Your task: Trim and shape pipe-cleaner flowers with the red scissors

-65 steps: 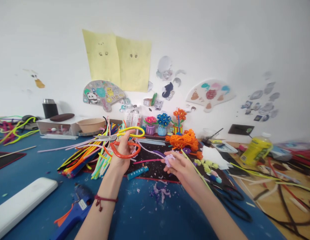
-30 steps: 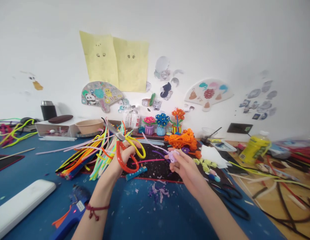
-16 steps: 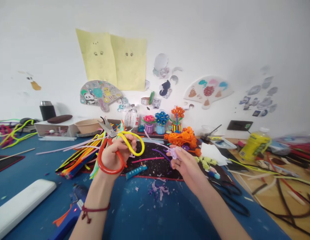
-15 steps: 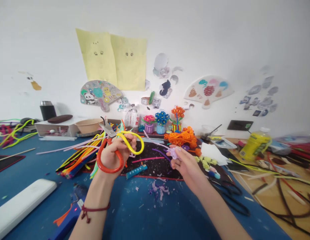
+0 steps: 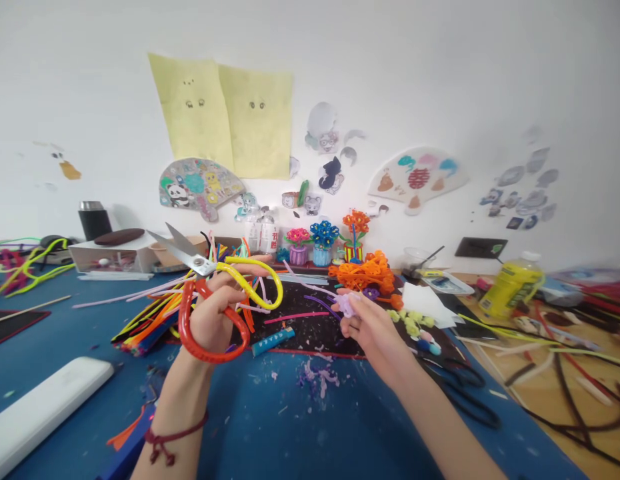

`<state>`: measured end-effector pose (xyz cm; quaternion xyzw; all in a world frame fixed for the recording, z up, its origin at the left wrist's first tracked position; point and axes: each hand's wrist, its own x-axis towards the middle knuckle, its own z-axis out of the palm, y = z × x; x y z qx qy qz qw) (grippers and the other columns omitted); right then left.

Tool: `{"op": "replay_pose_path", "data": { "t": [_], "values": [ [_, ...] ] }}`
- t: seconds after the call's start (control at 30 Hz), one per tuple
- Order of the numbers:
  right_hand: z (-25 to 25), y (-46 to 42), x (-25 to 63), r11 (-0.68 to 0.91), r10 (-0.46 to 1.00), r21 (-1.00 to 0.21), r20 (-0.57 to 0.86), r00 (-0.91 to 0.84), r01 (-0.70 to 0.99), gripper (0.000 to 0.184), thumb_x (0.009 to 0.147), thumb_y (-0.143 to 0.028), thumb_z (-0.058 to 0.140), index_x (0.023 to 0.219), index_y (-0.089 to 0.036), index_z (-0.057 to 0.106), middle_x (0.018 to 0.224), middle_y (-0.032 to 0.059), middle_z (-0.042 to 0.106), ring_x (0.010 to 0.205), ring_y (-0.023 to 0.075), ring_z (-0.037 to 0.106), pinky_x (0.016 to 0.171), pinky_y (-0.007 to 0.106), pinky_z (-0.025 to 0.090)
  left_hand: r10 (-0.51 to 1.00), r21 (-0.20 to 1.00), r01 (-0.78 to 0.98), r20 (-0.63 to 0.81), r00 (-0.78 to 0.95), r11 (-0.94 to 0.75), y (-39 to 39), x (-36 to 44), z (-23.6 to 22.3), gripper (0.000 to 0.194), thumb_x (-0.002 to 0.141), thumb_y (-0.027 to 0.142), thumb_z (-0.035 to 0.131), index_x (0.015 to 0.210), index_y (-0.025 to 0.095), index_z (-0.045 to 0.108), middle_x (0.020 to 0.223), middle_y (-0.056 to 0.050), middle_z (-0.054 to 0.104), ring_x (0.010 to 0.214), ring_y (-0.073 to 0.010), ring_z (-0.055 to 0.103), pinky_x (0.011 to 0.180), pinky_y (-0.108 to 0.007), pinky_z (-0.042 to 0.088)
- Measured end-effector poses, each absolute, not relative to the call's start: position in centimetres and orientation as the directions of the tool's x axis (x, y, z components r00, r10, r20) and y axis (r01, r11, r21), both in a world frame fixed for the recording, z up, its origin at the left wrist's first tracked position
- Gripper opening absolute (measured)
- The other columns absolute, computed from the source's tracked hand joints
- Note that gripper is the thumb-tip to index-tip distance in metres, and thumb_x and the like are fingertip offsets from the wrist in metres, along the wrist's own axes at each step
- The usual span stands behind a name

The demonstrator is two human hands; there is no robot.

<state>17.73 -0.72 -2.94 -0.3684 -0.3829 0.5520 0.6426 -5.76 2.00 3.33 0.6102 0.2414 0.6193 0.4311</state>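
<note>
My left hand [image 5: 217, 303] grips a pair of scissors [image 5: 204, 265] with one red and one yellow handle loop; the blades stand apart and point up to the left. Between the thumb and fingers of my right hand [image 5: 373, 330] is a small light-purple pipe-cleaner piece [image 5: 347, 305], its exact shape partly hidden by the fingers. Thin purple strips [image 5: 323, 305] lie just left of that hand. Below, between both arms, purple fuzz scraps [image 5: 320, 379] are scattered on the blue tabletop [image 5: 285, 433].
A blue lighter [image 5: 273, 341] rests on the black mat's edge. Bundled colourful pipe cleaners [image 5: 155, 310] lie behind my left hand. A glue gun [image 5: 133, 443] and white case [image 5: 50, 407] are at left. Pipe-cleaner flowers [image 5: 324, 240], orange pieces [image 5: 365, 273] and a yellow bottle [image 5: 510, 287] stand farther back.
My left hand has shifted slightly left and turned the scissors, and their blades have spread apart. My right hand stays nearly in place with the light-purple piece.
</note>
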Motion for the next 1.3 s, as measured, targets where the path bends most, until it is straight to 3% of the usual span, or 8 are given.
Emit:
{"op": "replay_pose_path", "data": {
  "t": [0.23,0.33,0.47,0.6,0.77,0.87,1.03,1.3],
  "values": [
    [-2.8,-0.9,17.8,0.132,0.989,-0.895,0.087,0.123,-0.426,0.04,0.072,-0.046,0.073,0.1,-0.018,0.067,0.084,0.0039,0.069,0.053,0.0079,0.053,0.054,0.023,0.043,0.658,0.793,-0.275,0.606,0.446,-0.544,-0.1,-5.4,4.3,0.025,0.066,0.013,0.052,0.08,0.019,0.072,0.11,-0.009,0.063,0.107,-0.0285,0.053,0.09,-0.04,0.045],
    [-2.9,-0.8,17.9,0.152,0.984,-0.879,0.09,0.157,-0.451,0.04,0.071,-0.046,0.074,0.099,-0.018,0.067,0.081,0.0031,0.069,0.053,0.0077,0.053,0.053,0.022,0.043,0.579,0.826,-0.204,0.523,0.625,-0.525,-0.5,-4.7,4.5,0.018,0.068,0.017,0.057,0.078,0.018,0.072,0.104,-0.009,0.059,0.1,-0.026,0.053,0.081,-0.035,0.047],
    [-2.9,-0.4,18.6,0.208,0.959,-0.84,0.073,0.275,-0.502,0.039,0.067,-0.045,0.077,0.095,-0.019,0.066,0.078,0.0016,0.069,0.05,0.0069,0.051,0.048,0.02,0.043,0.617,0.913,-0.058,0.318,0.72,-0.403,-1.0,-2.8,4.1,0.013,0.064,0.013,0.057,0.071,0.017,0.068,0.086,-0.005,0.058,0.087,-0.0208,0.052,0.076,-0.031,0.043],
    [-2.8,0.0,19.3,0.264,0.929,-0.814,0.07,0.364,-0.517,0.035,0.066,-0.043,0.079,0.09,-0.02,0.065,0.081,0.0013,0.07,0.05,0.0073,0.052,0.046,0.02,0.043,0.765,0.973,-0.112,0.227,0.602,-0.2,-1.0,-0.6,2.8,0.012,0.063,0.012,0.048,0.062,0.017,0.059,0.075,-0.001,0.059,0.074,-0.0155,0.05,0.069,-0.028,0.041],
    [-2.2,-0.3,19.1,0.336,0.919,-0.786,0.152,0.365,-0.52,0.033,0.069,-0.041,0.077,0.093,-0.023,0.064,0.088,0.0016,0.069,0.055,0.008,0.053,0.051,0.021,0.046,0.855,0.979,-0.185,0.171,0.489,-0.089,-0.9,0.0,2.1,0.009,0.077,0.021,0.052,0.073,0.018,0.059,0.073,-0.003,0.061,0.07,-0.0151,0.055,0.067,-0.027,0.044],
    [-1.7,-0.7,18.6,0.405,0.898,-0.769,0.233,0.373,-0.494,0.033,0.07,-0.037,0.077,0.097,-0.023,0.064,0.097,0.0023,0.067,0.062,0.0087,0.056,0.063,0.025,0.05,0.868,0.974,-0.181,0.207,0.451,-0.138,-0.6,-0.1,2.1,0.02,0.084,0.031,0.053,0.071,0.018,0.06,0.074,-0.005,0.063,0.074,-0.017,0.059,0.073,-0.028,0.047],
    [-1.5,-0.8,18.2,0.445,0.878,-0.784,0.286,0.385,-0.433,0.042,0.066,-0.036,0.08,0.102,-0.023,0.063,0.099,0.0043,0.066,0.073,0.014,0.061,0.073,0.031,0.052,0.914,0.962,-0.031,0.266,0.306,-0.27,0.2,0.7,1.5,0.043,0.084,0.048,0.053,0.052,0.019,0.05,0.045,0.0,0.048,0.045,-0.0115,0.045,0.051,-0.024,0.037],
    [-1.3,-1.4,18.0,0.445,0.889,-0.811,0.347,0.299,-0.381,0.035,0.07,-0.031,0.077,0.101,-0.024,0.064,0.096,0.0023,0.067,0.074,0.0143,0.064,0.076,0.031,0.051,0.944,0.944,-0.042,0.329,0.029,-0.327,-0.6,2.1,1.3,0.032,0.071,0.046,0.069,0.066,0.019,0.052,0.054,0.006,0.044,0.046,-0.0075,0.033,0.044,-0.021,0.025]
  ]
}}
